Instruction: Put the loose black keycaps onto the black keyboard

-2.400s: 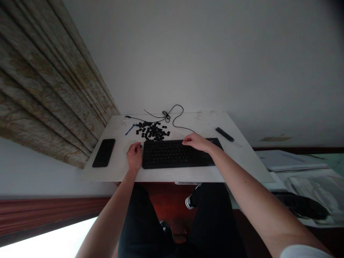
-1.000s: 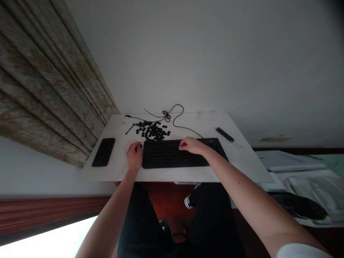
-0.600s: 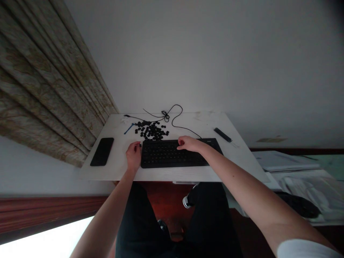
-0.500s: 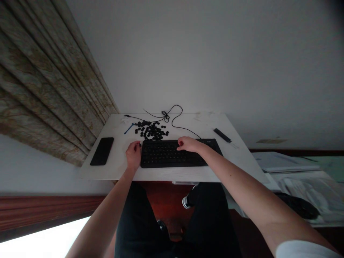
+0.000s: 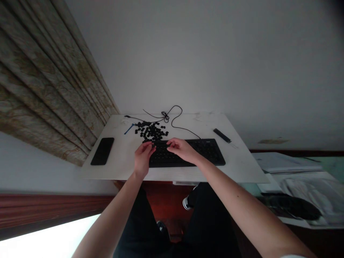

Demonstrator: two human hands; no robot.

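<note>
A black keyboard (image 5: 177,163) lies on the white table, its keys partly covered by my hands. My left hand (image 5: 143,156) is over the keyboard's left end, thumb and fingers pinched around a small black keycap at their tips. To its right, my right hand (image 5: 183,149) hovers over the upper middle of the keys with its fingers drawn together; whatever may be between them is too small to make out. Just beyond the keyboard's upper left edge is a heap of loose black keycaps (image 5: 152,132).
A black phone (image 5: 102,151) lies on the left of the table (image 5: 123,172). Near the heap is a blue stick-like tool (image 5: 129,129). The keyboard's looped cable (image 5: 165,116) runs along the back, and a dark strip (image 5: 222,135) lies at the right.
My left hand has moved right from beside the keyboard to above its left end. My right hand has shifted left, so the two hands are closer together.
</note>
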